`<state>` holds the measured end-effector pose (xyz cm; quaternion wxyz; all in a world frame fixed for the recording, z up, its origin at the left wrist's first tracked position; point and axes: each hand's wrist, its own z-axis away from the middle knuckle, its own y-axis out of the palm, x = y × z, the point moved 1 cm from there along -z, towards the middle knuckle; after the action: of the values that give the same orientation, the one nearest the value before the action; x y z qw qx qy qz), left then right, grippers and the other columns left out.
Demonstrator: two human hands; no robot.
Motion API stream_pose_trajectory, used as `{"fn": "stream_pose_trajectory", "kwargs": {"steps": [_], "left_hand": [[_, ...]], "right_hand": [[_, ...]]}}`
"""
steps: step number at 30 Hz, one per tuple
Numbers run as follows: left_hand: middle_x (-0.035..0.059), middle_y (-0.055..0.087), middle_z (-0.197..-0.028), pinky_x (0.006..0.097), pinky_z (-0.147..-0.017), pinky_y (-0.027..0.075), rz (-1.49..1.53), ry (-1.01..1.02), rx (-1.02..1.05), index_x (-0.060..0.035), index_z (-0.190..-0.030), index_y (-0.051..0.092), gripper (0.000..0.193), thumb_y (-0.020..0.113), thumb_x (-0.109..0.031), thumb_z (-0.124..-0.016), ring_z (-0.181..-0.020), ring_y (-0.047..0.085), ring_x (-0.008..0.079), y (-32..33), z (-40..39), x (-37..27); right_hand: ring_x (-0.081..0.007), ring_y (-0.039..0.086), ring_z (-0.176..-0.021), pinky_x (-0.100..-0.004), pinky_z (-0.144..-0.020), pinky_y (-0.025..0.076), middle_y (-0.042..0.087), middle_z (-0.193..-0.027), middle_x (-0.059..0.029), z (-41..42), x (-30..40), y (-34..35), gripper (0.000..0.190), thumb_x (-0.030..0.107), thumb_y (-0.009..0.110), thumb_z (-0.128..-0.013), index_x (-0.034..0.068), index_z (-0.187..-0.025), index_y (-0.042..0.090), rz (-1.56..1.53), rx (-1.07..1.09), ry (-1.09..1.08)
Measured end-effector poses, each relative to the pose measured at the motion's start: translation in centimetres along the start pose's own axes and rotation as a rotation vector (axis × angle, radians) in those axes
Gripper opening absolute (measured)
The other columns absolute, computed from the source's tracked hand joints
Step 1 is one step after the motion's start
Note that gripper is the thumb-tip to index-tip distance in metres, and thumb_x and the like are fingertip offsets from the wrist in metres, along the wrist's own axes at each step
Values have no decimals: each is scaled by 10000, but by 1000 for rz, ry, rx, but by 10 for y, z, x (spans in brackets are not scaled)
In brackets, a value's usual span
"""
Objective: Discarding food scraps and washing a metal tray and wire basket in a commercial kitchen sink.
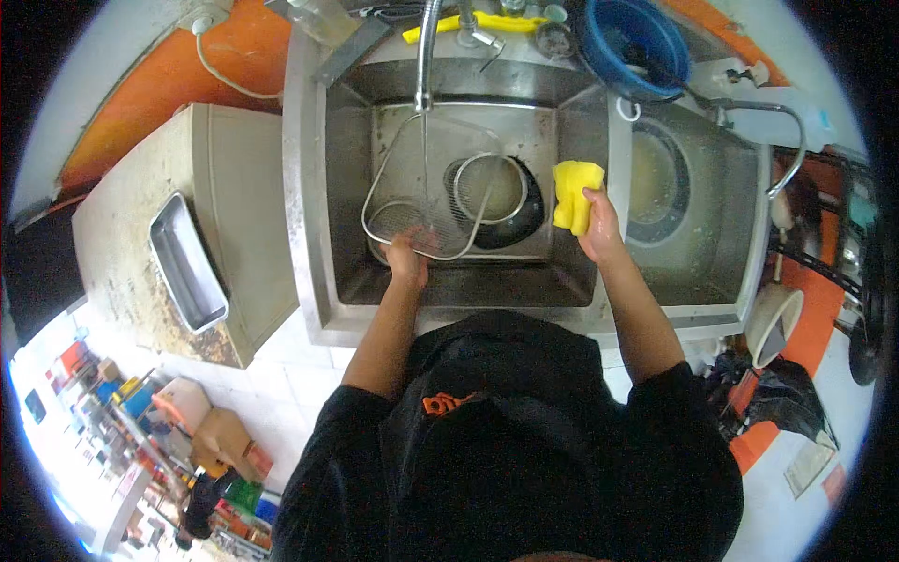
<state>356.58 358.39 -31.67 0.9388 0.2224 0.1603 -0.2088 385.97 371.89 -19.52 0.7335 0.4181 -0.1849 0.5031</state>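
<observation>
In the head view my left hand (407,261) grips the near rim of a wire mesh basket (370,200), tilted over the left basin of a stainless steel sink (460,295). A thin stream of water falls from the faucet spout (423,98) into the basket. My right hand (601,223) holds a yellow sponge or folded cloth (577,193) near the divider between the basins. Below, on the basin floor, a round metal-rimmed bowl or strainer (523,188) rests on a black vessel (535,211). Part of it shows through the mesh.
A blue plastic basin (595,49) with dark items sits behind the divider. Cloudy water and a round vessel (678,183) are in the right basin, with a second faucet (793,116) over it. At left, a metal tray (223,309) lies on a worn cabinet (126,211).
</observation>
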Motion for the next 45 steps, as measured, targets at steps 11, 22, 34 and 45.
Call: {"fn": "stream_pose_trajectory", "kwargs": {"steps": [11, 22, 34, 45], "left_hand": [[224, 412, -1308, 444, -788, 515, -363, 412, 350, -226, -1431, -19, 821, 401, -12, -758, -990, 580, 376, 76, 142, -8], [206, 473, -1202, 355, -659, 546, -437, 815, -25, -148, -1422, 4, 751, 393, -20, -792, -840, 621, 299, 59, 152, -54], [203, 482, -1154, 386, -682, 565, -359, 1091, -142, -120, -1370, 59, 722, 458, -2, -780, -875, 628, 331, 44, 126, -60], [206, 454, -1204, 398, -922, 433, -411, 1165, -220, -38, -1369, 75, 682, 375, 1, -758, -1082, 508, 306, 45, 128, -46]], "right_hand": [[-401, 480, -910, -468, -819, 387, 494, -963, -227, -61, -80, 141, 209, -16, 533, -743, -12, -947, 490, 997, -125, -928], [-367, 592, -858, -466, -735, 467, 579, -907, -201, -88, -109, 144, 173, 132, 518, -819, 7, -926, 572, 1252, 306, -643], [-310, 627, -865, -439, -735, 495, 620, -845, -146, -14, -92, 167, 161, 153, 528, -818, 91, -923, 634, 1641, 1068, -855], [-287, 620, -799, -409, -696, 481, 619, -854, -143, 12, -135, 186, 167, 187, 490, -892, 45, -921, 573, 888, 860, -595]]}}
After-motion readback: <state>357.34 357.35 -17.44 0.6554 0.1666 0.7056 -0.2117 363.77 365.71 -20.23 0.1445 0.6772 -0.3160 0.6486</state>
